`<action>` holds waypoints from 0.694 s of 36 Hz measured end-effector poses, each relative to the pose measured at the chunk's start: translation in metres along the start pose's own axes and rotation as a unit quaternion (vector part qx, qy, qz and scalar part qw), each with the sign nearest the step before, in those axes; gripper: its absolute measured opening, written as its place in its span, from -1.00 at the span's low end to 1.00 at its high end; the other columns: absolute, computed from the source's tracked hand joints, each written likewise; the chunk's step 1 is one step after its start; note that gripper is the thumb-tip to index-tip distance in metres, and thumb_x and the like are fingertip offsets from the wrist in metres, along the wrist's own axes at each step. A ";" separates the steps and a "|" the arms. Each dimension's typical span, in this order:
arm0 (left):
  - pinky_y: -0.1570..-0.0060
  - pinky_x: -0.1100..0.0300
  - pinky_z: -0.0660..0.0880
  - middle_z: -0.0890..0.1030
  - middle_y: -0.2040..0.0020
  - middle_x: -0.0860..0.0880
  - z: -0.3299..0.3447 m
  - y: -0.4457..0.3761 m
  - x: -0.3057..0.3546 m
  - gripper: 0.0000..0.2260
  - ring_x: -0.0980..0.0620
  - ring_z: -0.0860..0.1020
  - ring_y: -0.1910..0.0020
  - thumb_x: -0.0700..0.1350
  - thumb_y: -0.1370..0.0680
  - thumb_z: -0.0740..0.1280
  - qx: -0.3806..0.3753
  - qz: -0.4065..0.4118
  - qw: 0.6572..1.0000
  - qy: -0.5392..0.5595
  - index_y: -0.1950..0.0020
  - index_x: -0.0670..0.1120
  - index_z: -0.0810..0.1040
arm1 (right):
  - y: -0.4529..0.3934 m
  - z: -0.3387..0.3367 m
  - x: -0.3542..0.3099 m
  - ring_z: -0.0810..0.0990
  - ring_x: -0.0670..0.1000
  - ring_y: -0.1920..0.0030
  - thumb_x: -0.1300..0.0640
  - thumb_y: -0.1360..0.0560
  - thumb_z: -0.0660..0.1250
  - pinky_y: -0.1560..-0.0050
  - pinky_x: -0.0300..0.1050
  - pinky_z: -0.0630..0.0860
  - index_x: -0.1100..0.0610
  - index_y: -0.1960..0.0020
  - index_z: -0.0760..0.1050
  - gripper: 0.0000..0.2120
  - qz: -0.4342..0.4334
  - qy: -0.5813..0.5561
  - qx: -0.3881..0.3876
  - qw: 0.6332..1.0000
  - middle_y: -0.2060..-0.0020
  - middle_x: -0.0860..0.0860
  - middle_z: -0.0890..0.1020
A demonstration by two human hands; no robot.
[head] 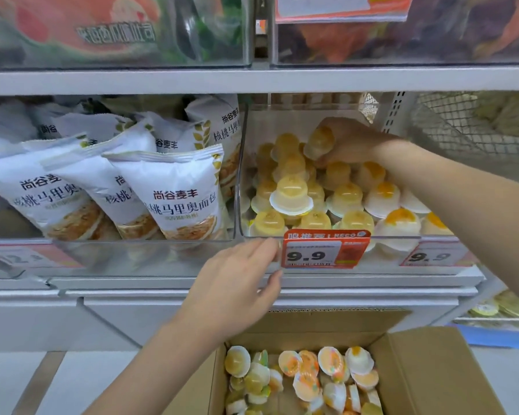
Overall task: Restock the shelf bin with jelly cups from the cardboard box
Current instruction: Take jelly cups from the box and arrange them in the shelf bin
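Observation:
A clear plastic shelf bin (242, 175) holds several yellow and white jelly cups stacked upside down. My right hand (351, 142) reaches into the back of the bin and grips one yellow jelly cup (319, 142) above the pile. My left hand (237, 280) rests at the bin's front lip beside the red price tag (324, 250), with its fingers relaxed and holding nothing. Below, an open cardboard box (426, 372) contains several loose jelly cups (303, 375) in yellow, orange and white.
To the left, a second clear bin holds several white bread bags (174, 193). A white shelf edge (252, 80) runs above, with more bins on top. A wire mesh basket (468, 124) stands at the right. Pale floor lies left of the box.

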State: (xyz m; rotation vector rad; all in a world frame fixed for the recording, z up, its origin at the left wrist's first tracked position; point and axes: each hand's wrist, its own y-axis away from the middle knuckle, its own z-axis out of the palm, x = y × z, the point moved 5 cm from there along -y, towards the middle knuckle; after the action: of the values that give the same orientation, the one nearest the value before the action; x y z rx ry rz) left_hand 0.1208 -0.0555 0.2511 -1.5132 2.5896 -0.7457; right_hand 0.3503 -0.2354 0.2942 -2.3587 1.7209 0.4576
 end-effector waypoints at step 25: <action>0.16 0.22 0.35 0.54 0.08 0.05 0.010 0.021 -0.001 -0.87 0.01 0.51 0.05 -0.08 -0.45 0.32 -0.049 -0.002 0.999 -0.020 0.03 -0.05 0.50 | 0.080 -0.026 -0.001 0.37 0.07 -0.38 -0.01 -0.43 0.46 -0.37 -0.10 0.31 0.08 -0.46 0.31 -0.33 0.026 -0.028 0.116 0.992 -0.40 0.02 0.41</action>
State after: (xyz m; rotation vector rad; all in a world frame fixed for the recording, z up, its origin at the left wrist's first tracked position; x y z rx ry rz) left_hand 0.1071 -0.0504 0.2337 -1.5413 2.6306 -0.5916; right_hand 0.2773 -0.2675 0.3215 -2.1228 1.7119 0.3096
